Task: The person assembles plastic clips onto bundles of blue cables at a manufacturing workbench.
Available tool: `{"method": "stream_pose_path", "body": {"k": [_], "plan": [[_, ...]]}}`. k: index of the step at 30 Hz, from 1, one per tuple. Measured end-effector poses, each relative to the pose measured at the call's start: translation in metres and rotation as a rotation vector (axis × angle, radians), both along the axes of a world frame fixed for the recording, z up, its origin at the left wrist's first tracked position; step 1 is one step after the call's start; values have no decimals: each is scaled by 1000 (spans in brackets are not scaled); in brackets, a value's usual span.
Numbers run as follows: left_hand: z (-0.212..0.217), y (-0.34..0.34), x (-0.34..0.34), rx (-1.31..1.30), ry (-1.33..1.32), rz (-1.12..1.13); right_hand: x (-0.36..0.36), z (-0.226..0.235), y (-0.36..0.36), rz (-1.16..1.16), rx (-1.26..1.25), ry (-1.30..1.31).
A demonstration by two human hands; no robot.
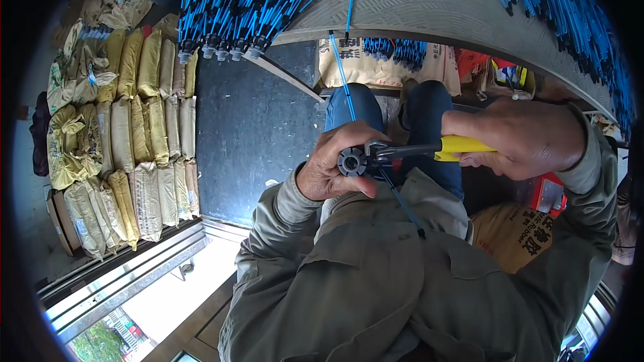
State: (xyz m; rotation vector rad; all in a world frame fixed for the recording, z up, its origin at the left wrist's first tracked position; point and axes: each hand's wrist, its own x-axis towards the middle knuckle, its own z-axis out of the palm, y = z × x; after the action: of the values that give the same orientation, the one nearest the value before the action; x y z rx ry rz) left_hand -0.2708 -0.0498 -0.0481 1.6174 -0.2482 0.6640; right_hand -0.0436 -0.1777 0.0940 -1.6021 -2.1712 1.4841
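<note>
Over my lap, my left hand [327,164] is closed round a dark round fitting [352,161] with a notched rim and a hole at its centre. A thin blue tube [344,84] with black ends runs from the table edge past this hand; it shows again beyond the fitting, slanting toward my jacket. Yellow-handled pliers [463,147] are gripped in my right hand [520,137]. Their dark jaws are against the side of the fitting; whether they bite on it or on the tube I cannot tell.
Bundles of blue tubes with black sleeves [248,0] lie on the table [402,0], its edge just ahead of my knees. More bundles hang at right [577,33]. Stacked sacks [124,134] line the left wall. A printed sack [513,234] and red box [549,194] are beside me.
</note>
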Motion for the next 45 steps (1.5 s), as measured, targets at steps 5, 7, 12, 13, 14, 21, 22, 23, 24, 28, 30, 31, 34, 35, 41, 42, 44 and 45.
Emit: {"method": "stream_pose_path", "body": {"k": [5,7,12,13,14,21,22,23,24,28,30,31,34,35,41,42,44,45], "plan": [[5,-1,-4,-105,159,247,4,-30,1,-168,289,25],[11,8,-4,-173,129,340,18,-44,1,-283,545,-93],[6,31,-13,-281,45,548,91,-106,17,-566,787,-851],[5,33,-11,-284,40,547,99,-115,19,-613,804,-1099],[6,32,-12,-244,56,508,103,-120,23,-607,811,-1097],[26,50,-17,-399,-58,257,43,-133,19,-370,1147,-760],[31,57,-18,-549,-184,104,21,-135,13,-294,1114,-568],[34,62,-16,-698,-311,-59,6,-138,7,-264,1105,-478],[36,66,-16,-702,-308,-68,-9,-143,3,-239,1091,-385],[39,87,-21,-1025,-360,-189,-50,-147,6,-306,1190,-58],[32,97,-32,-1083,-405,-296,-60,-145,9,-241,1169,-15],[32,99,-39,-1105,-428,-337,-64,-145,11,-202,1161,17],[38,112,-62,-1086,-440,-283,-69,-156,12,-220,1195,38],[40,116,-71,-1080,-446,-260,-73,-159,16,-233,1208,44],[-4,126,-96,-1019,-331,6,-125,-138,53,-166,1341,391],[-22,121,-100,-1034,-344,93,-134,-132,58,-181,1306,455],[-51,99,-96,-1131,-405,126,-140,-107,55,-166,1293,470],[-74,87,-90,-1224,-406,121,-138,-104,57,-100,1306,429]]}}
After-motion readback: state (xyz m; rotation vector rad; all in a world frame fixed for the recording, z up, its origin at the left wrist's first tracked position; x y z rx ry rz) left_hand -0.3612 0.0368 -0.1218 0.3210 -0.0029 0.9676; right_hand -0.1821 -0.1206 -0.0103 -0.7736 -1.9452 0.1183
